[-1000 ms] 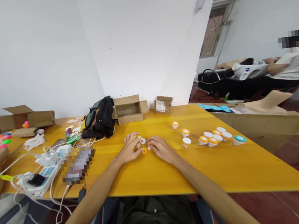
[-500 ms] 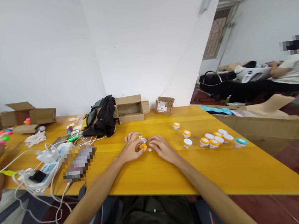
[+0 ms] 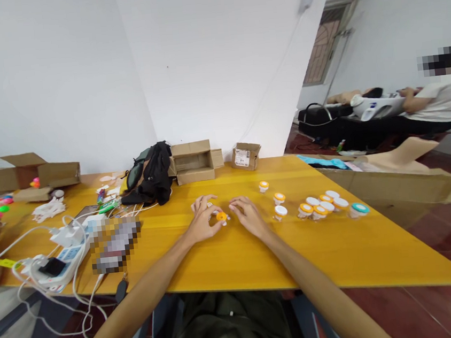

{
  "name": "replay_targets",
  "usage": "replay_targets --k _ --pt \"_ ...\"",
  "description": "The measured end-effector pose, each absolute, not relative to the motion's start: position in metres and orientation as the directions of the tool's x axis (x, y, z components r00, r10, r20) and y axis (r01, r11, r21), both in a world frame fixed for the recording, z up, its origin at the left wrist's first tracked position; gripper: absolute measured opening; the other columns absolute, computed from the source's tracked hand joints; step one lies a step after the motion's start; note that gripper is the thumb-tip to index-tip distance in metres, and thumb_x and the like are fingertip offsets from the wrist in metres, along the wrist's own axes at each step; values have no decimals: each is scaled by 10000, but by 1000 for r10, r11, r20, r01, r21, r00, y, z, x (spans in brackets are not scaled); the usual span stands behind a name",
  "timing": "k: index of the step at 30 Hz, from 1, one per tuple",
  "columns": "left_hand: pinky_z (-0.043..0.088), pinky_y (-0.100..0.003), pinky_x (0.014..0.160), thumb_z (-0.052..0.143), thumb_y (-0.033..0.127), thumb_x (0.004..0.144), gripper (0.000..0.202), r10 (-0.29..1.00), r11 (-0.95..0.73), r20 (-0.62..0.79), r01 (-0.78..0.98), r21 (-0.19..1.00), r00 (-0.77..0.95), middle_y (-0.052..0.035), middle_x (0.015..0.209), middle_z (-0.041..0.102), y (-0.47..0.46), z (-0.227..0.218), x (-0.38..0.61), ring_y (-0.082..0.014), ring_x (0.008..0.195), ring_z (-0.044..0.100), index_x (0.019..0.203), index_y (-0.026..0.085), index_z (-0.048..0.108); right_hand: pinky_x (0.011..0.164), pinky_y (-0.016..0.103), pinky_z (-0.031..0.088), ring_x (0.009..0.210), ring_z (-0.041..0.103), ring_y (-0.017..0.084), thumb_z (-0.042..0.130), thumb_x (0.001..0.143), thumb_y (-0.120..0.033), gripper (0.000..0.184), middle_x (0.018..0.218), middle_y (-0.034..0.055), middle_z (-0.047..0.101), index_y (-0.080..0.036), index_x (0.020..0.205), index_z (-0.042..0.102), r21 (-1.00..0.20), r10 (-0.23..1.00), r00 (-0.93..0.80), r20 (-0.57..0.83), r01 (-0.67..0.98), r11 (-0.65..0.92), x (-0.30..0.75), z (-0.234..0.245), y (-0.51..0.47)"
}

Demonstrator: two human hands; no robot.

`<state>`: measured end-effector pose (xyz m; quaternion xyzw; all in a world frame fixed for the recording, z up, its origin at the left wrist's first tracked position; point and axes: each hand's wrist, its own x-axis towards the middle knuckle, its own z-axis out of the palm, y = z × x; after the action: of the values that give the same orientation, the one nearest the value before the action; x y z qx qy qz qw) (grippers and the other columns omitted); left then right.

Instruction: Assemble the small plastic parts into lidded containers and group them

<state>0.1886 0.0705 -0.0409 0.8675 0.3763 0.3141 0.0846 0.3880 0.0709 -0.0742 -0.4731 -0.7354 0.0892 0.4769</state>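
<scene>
My left hand [image 3: 205, 222] is closed, with a small orange round cap [image 3: 221, 216] between its thumb and fingers. Small white plastic pieces [image 3: 210, 205] show around the fingers of that hand, partly hidden by them. Just to the right, my right hand [image 3: 248, 215] has its fingertips drawn together beside the cap; what they hold, if anything, is too small to make out. A small whitish bit [image 3: 224, 223] appears just under the cap. Both hands are low over the yellow table [image 3: 235, 264].
Several clear jars with orange and white lids [image 3: 319, 210] stand to the right, near one with a teal lid [image 3: 359, 208]. A power strip [image 3: 71, 255] with cables and a phone [image 3: 117, 246] lie left. Behind are a black bag [image 3: 151, 174] and an open cardboard box [image 3: 193, 162].
The orange cap has moved slightly right and up in my left hand, towards my right hand. My right fingertips have lifted away from where a small white piece lay. The view has shifted slightly.
</scene>
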Motion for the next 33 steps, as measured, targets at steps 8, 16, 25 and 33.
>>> replay_targets --k 8,16,25,33 --pt "293 -537 1030 657 288 791 158 679 -734 360 576 361 640 -60 1352 485 73 -41 188 -319 1241 355 941 277 705 889 387 494 944 630 217 514 920 -277 191 950 58 687 -235 821 671 -594 797 -100 596 613 521 387 -74 71" --pt "283 -550 1039 663 299 782 177 689 -724 341 587 362 639 -57 1326 495 74 -42 188 -322 1233 361 952 292 711 898 394 495 954 635 220 556 887 -253 146 946 52 682 -240 794 667 -590 799 -102 592 620 517 387 -74 71" --pt "280 -551 1040 656 313 776 137 677 -736 377 594 325 632 -65 1320 494 73 -42 186 -329 1248 348 900 268 690 901 415 491 990 611 227 586 858 -198 122 1008 61 656 -244 785 672 -504 783 -191 592 669 545 388 -73 66" --pt "274 -544 1052 628 265 770 163 654 -756 390 580 303 649 -64 1343 487 70 -41 183 -324 1262 364 930 272 657 872 433 477 1025 577 255 599 871 -215 99 1079 92 645 -241 817 679 -318 756 -309 576 768 556 383 -69 55"
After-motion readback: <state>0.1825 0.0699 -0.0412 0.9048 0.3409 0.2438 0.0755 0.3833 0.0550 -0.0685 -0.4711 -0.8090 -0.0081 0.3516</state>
